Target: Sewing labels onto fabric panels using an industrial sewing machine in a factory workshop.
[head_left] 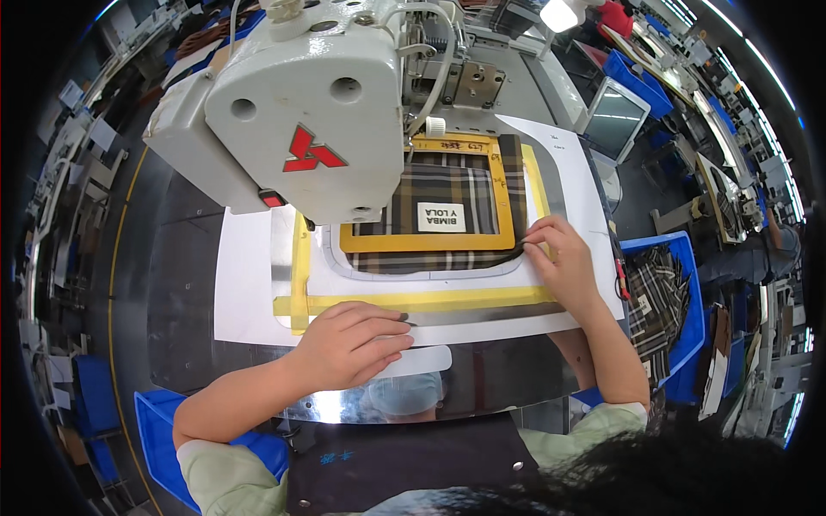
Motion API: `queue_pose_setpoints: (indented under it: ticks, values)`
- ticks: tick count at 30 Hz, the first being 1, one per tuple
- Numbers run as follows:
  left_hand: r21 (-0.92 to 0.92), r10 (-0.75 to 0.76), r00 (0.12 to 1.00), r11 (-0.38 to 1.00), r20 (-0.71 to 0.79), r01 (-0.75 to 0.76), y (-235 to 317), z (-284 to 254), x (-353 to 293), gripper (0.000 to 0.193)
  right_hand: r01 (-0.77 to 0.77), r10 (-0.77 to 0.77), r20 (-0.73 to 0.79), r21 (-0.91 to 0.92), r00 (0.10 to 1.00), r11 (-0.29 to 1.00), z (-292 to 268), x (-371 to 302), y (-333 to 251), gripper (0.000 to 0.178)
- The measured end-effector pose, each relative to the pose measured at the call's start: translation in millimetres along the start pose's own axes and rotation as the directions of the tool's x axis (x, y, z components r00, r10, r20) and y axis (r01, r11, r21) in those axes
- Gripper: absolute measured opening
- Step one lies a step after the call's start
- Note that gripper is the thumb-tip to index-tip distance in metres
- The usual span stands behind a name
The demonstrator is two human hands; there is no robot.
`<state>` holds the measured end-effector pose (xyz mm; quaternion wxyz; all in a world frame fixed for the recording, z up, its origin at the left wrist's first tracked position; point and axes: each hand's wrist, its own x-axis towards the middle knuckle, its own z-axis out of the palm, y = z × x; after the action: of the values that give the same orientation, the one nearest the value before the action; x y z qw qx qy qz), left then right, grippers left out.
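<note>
A brown plaid fabric panel [404,202] with a small white label [441,218] lies under a yellow clamp frame [430,242] below the sewing machine head [301,120]. At the panel's near right corner, my right hand [564,267] pinches its dark edge strip [503,259] between thumb and fingertips. My left hand [351,344] rests with curled fingers at the near edge of the white sheet [249,301]. A small dark tip shows at its fingers; the rest of what it holds is hidden. Yellow tape [422,301] borders the panel on the sheet.
A blue bin [693,318] at the right holds more plaid pieces [658,301]. Red-handled snips [621,279] lie by the sheet's right edge. Another blue bin [159,430] stands at the lower left. Behind the sheet, at the right, stands a monitor [613,120].
</note>
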<state>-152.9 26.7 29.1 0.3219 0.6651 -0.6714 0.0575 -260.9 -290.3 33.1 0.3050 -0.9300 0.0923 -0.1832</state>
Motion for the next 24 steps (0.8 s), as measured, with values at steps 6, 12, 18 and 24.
queue_pose_setpoints:
  ticks: [6,12,18,24]
  values:
    - [0.034,-0.019,0.999,0.999,0.030,0.018,0.5,1.0,0.5,0.029,-0.056,0.052,0.138,0.028,0.989,0.998,-41.8,-34.7,-3.3,0.010]
    - [0.018,0.029,0.992,0.999,0.124,-0.031,6.8,6.9,9.9,0.036,-0.152,0.125,0.198,0.128,0.972,0.980,-65.6,-79.0,-19.3,0.015]
    - [0.080,0.047,0.995,0.995,0.088,-0.054,35.1,44.4,66.0,0.044,-0.033,0.007,0.181,0.140,0.983,0.990,-77.7,-94.1,-33.6,0.015]
    - [0.013,-0.117,0.981,0.993,0.157,0.116,36.3,16.6,73.2,0.041,0.146,-0.247,0.124,0.532,0.961,0.834,-73.7,-91.4,-53.4,0.014]
